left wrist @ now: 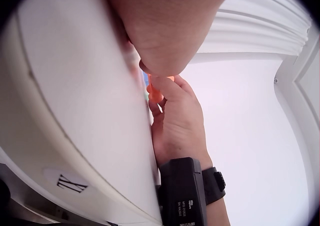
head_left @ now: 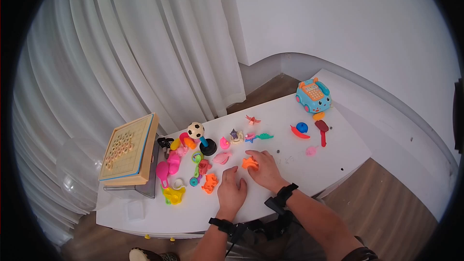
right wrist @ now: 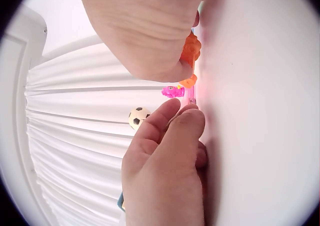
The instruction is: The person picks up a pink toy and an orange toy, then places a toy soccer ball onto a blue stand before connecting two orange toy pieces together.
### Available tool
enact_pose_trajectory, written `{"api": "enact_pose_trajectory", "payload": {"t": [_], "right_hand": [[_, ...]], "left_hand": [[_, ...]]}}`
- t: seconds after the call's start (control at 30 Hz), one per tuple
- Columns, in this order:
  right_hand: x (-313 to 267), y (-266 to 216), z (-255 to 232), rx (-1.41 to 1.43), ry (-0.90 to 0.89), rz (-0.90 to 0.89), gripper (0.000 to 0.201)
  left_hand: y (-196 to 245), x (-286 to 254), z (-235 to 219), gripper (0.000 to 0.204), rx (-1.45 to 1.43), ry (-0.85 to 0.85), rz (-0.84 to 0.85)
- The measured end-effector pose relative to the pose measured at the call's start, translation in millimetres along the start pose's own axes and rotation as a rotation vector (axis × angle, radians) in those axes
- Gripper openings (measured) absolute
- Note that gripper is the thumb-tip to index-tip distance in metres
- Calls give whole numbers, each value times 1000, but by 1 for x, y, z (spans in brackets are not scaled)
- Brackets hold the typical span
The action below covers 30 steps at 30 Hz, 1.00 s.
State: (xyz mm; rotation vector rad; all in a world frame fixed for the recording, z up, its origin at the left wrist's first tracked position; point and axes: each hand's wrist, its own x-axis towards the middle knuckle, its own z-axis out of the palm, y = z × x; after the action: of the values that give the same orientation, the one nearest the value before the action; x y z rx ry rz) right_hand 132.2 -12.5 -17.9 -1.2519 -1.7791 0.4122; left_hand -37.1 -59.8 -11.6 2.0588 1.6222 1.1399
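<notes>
The head view shows the right hand (head_left: 263, 168) pinching an orange star-shaped toy (head_left: 250, 163) on the white counter (head_left: 290, 157); its fingers curl over it. The left hand (head_left: 231, 194) rests just beside, fingers loosely curled, holding nothing. Only the right wrist view shows the toy's (right wrist: 190, 53) underside against the counter. Bare counter lies right, toward the near edge.
</notes>
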Motion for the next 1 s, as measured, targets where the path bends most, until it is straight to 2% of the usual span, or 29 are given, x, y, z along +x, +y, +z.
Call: {"api": "enact_pose_trajectory", "payload": {"t": [0.87, 0.93, 1.0], "right_hand": [[0, -4, -3, -17, -30, 6, 56], [0, 1, 2, 1, 50, -36, 56], [-1, 3, 2, -3, 47, -39, 55]], "left_hand": [[7, 1, -4, 44, 4, -29, -42], [4, 0, -2, 44, 6, -20, -25], [2, 0, -1, 44, 9, -11, -10]]}}
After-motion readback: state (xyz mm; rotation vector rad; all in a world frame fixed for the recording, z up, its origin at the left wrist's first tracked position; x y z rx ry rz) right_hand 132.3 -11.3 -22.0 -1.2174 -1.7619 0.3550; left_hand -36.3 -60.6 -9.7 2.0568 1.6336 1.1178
